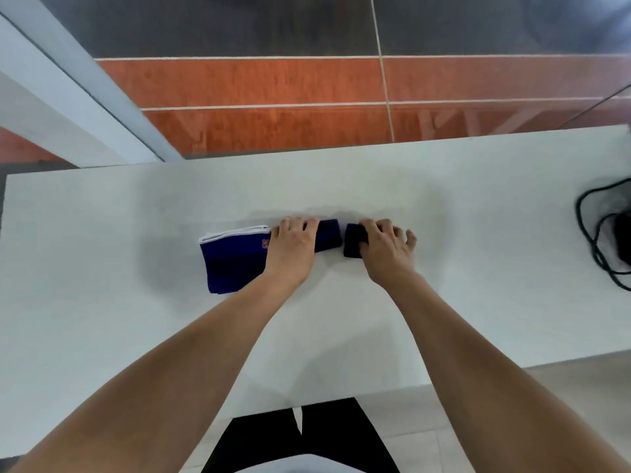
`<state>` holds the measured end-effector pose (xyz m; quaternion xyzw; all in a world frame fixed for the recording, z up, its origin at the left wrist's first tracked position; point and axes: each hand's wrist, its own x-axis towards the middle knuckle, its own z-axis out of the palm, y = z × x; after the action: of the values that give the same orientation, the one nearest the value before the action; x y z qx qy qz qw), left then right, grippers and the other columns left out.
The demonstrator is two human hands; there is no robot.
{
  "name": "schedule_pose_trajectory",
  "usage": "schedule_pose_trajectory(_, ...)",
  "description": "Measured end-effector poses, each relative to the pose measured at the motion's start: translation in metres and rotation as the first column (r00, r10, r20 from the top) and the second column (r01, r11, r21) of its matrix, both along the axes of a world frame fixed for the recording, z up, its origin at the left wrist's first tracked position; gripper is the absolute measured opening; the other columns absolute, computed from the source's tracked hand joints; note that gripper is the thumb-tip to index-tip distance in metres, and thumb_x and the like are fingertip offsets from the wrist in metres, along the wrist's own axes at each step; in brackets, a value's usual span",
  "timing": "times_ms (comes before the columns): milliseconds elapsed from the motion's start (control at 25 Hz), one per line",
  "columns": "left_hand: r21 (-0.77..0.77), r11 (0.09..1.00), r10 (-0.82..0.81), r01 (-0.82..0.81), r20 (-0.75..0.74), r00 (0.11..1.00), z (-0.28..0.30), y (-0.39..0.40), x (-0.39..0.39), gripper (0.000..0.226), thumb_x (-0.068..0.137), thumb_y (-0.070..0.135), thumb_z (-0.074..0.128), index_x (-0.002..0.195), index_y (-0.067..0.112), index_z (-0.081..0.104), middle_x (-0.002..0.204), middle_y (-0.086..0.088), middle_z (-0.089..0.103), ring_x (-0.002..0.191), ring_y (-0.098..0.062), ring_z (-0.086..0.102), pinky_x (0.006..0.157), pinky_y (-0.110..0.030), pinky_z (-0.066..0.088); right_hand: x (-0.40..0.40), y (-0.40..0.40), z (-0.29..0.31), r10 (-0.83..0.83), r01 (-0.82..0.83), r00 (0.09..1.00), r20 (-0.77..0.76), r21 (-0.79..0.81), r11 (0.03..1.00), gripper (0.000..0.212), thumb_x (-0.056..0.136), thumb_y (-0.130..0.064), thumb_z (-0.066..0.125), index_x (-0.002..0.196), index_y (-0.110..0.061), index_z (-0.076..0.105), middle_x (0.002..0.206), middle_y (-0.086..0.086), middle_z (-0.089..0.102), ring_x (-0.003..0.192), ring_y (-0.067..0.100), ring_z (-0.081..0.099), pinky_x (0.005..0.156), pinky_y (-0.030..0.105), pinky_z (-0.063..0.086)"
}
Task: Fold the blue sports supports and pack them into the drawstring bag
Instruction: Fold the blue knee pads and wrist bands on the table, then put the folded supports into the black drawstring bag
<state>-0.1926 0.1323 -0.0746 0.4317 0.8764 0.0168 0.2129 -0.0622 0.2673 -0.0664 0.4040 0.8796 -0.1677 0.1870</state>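
Note:
A blue sports support [232, 259] with a white edge and a darker band lies flat near the middle of the white table [102, 216]. My left hand [293, 247] presses palm-down on its right part, and a dark blue end sticks out past my fingers. To the right, apart from it, sits a small dark folded piece [353, 244]. My right hand [387, 249] rests on that piece, fingers over its right side. I see no drawstring bag that I can make out.
A black cable [590, 240] loops around a dark object at the table's right edge. The table's far edge meets an orange and grey tiled wall [273, 87]. A white frame [68, 97] slants at the back left.

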Motion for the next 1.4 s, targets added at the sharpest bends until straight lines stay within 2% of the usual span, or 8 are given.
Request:
schedule_pose_trajectory(120, 0.072, 0.997, 0.022, -0.025, 0.047, 0.999, -0.004, -0.015, 0.020, 0.056, 0.085, -0.004, 0.058, 0.136, 0.015, 0.043, 0.126, -0.011, 0.053, 0.108, -0.032, 0.051, 0.092, -0.044, 0.048, 0.015, -0.016, 0.006, -0.088, 0.082, 0.993, -0.073, -0.077, 0.994, 0.039, 0.099, -0.025, 0.053, 0.136, -0.024, 0.045, 0.134, 0.007, 0.046, 0.117, 0.033, 0.045, 0.097, 0.042, 0.038)
schedule_pose_trajectory(200, 0.098, 0.994, 0.031, -0.041, 0.101, 0.994, -0.002, -0.022, 0.031, 0.052, 0.087, -0.004, 0.057, 0.134, 0.012, 0.044, 0.124, -0.014, 0.051, 0.105, -0.032, 0.051, 0.088, -0.042, 0.050, 0.026, -0.025, 0.009, -0.158, 0.146, 0.984, -0.081, -0.132, 0.980, 0.037, 0.096, -0.024, 0.058, 0.132, -0.020, 0.048, 0.130, 0.010, 0.046, 0.112, 0.033, 0.046, 0.094, 0.041, 0.043)
schedule_pose_trajectory(440, 0.069, 0.982, 0.141, -0.175, 0.349, 0.927, 0.006, -0.033, 0.047, 0.048, 0.081, 0.015, 0.074, 0.122, 0.014, 0.049, 0.112, -0.013, 0.060, 0.100, -0.030, 0.056, 0.080, -0.037, 0.047, 0.061, -0.047, 0.022, -0.396, 0.370, 0.915, -0.075, -0.235, 0.899, 0.031, 0.093, -0.030, 0.063, 0.116, -0.019, 0.046, 0.108, 0.008, 0.060, 0.105, 0.031, 0.050, 0.092, 0.040, 0.042)
schedule_pose_trajectory(640, -0.076, 0.981, 0.192, -0.177, 0.390, 0.901, 0.014, -0.029, 0.070, 0.052, 0.079, 0.027, 0.074, 0.126, 0.011, 0.059, 0.116, -0.004, 0.068, 0.103, -0.027, 0.063, 0.091, -0.038, 0.050, 0.096, -0.057, 0.034, -0.498, 0.462, 0.859, -0.119, -0.240, 0.854, 0.028, 0.087, -0.028, 0.061, 0.108, -0.026, 0.043, 0.100, -0.001, 0.066, 0.099, 0.028, 0.056, 0.092, 0.041, 0.036)
schedule_pose_trajectory(800, -0.157, 0.948, 0.315, -0.278, 0.613, 0.725, 0.035, -0.012, 0.099, 0.041, 0.077, 0.018, 0.073, 0.117, 0.013, 0.069, 0.100, -0.005, 0.072, 0.087, -0.019, 0.066, 0.064, -0.027, 0.051, 0.140, -0.042, 0.065, -0.647, 0.557, 0.712, -0.272, -0.342, 0.757, 0.029, 0.085, -0.024, 0.061, 0.109, -0.027, 0.045, 0.097, -0.005, 0.064, 0.092, 0.025, 0.057, 0.094, 0.048, 0.047)
schedule_pose_trajectory(920, -0.069, 0.943, 0.288, -0.326, 0.661, 0.693, 0.059, 0.013, 0.137, 0.045, 0.074, 0.017, 0.072, 0.119, 0.016, 0.069, 0.102, 0.000, 0.073, 0.093, -0.017, 0.068, 0.075, -0.028, 0.053, 0.185, -0.020, 0.088, -0.672, 0.573, 0.642, -0.369, -0.352, 0.740, 0.028, 0.085, -0.022, 0.061, 0.106, -0.031, 0.047, 0.094, -0.010, 0.064, 0.090, 0.021, 0.058, 0.092, 0.052, 0.050)
schedule_pose_trajectory(1040, 0.030, 0.933, 0.249, -0.360, 0.669, 0.701, 0.086, 0.048, 0.184, 0.041, 0.076, 0.015, 0.071, 0.117, 0.016, 0.069, 0.102, 0.002, 0.073, 0.093, -0.015, 0.068, 0.071, -0.026, 0.050, 0.240, 0.011, 0.109, -0.669, 0.560, 0.603, -0.434, -0.366, 0.743, 0.028, 0.085, -0.022, 0.063, 0.105, -0.034, 0.047, 0.093, -0.013, 0.063, 0.089, 0.017, 0.061, 0.088, 0.050, 0.052)
schedule_pose_trajectory(1400, 0.136, 0.910, 0.181, -0.391, 0.720, 0.671, 0.119, 0.156, 0.356, 0.035, 0.078, 0.011, 0.072, 0.112, 0.021, 0.068, 0.101, 0.008, 0.072, 0.094, -0.016, 0.069, 0.090, -0.040, 0.056, 0.425, 0.122, 0.147, -0.705, 0.598, 0.461, -0.538, -0.399, 0.695, 0.027, 0.091, -0.014, 0.063, 0.110, -0.028, 0.050, 0.098, -0.011, 0.063, 0.083, 0.007, 0.062, 0.058, 0.022, 0.045)
